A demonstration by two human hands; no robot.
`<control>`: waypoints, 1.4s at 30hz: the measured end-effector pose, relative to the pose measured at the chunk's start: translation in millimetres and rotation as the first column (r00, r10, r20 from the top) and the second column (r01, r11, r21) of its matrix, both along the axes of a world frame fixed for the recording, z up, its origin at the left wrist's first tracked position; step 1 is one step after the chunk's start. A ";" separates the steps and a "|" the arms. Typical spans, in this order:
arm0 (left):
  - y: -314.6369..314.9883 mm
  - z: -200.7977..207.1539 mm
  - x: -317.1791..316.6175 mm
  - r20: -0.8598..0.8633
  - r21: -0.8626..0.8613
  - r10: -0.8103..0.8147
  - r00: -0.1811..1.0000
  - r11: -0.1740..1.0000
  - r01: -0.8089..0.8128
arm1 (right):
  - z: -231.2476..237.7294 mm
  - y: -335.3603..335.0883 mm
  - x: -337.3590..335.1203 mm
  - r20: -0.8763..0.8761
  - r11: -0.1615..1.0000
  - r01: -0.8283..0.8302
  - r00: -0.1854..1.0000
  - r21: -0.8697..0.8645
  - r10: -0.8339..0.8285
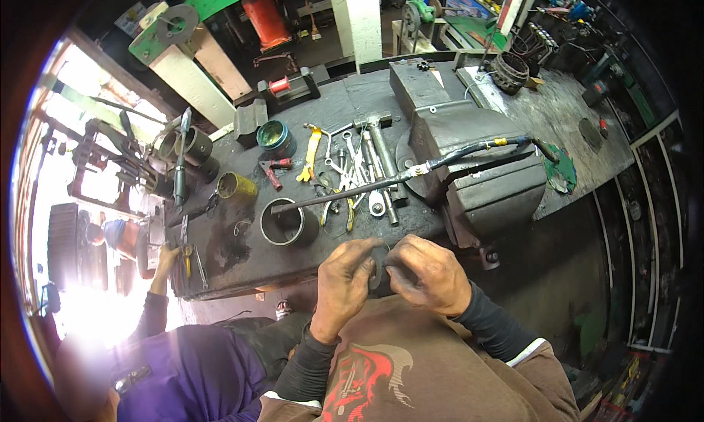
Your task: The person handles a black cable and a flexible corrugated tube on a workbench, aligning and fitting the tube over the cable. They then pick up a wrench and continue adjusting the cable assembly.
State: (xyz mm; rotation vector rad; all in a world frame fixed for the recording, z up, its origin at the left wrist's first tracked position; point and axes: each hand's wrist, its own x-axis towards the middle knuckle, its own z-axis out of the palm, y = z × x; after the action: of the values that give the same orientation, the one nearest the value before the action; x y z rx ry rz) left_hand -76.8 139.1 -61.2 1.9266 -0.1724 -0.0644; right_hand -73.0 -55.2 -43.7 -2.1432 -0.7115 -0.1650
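Close to my body, in front of the bench's near edge, my left hand (345,284) and my right hand (431,274) are pinched together on a small flat dark piece (378,266). It looks like a bent strip, but its kind is not clear. Fingers cover much of it. A thin wire-like line shows by the fingertips. Beyond my hands, a long dark rod (352,190) with a wrapped section slants across a large bench vise (488,180). The rod's free end reaches over a round metal can (292,228).
Wrenches and pliers (356,169) lie mid-bench, beside a hammer-like T-shaped tool (381,165). A blue tin (274,137), yellow can (236,187) and red clamp (273,171) stand farther left. Another person's hand (168,258) is at the left bench edge.
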 end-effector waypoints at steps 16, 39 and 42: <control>6.2 8.4 40.2 -0.386 -0.404 -0.525 0.759 0.835 0.373 | -0.7 -39.2 -28.6 -0.332 0.942 0.169 0.941 0.289 -0.068; -17.6 22.9 150.5 -0.050 0.508 -0.447 0.893 0.758 0.408 | -40.6 8.2 21.8 -0.148 0.805 0.557 0.831 0.205 -0.537; -17.9 15.4 151.2 -0.018 0.528 -0.439 0.898 0.759 0.381 | -39.2 8.2 20.7 -0.087 0.799 0.561 0.827 0.217 -0.556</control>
State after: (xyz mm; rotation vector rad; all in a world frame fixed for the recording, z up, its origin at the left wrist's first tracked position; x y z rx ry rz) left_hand 74.4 121.1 -45.8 2.4042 -0.7196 -0.3336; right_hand -52.3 -47.0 -82.9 -2.0607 -0.0141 -0.5182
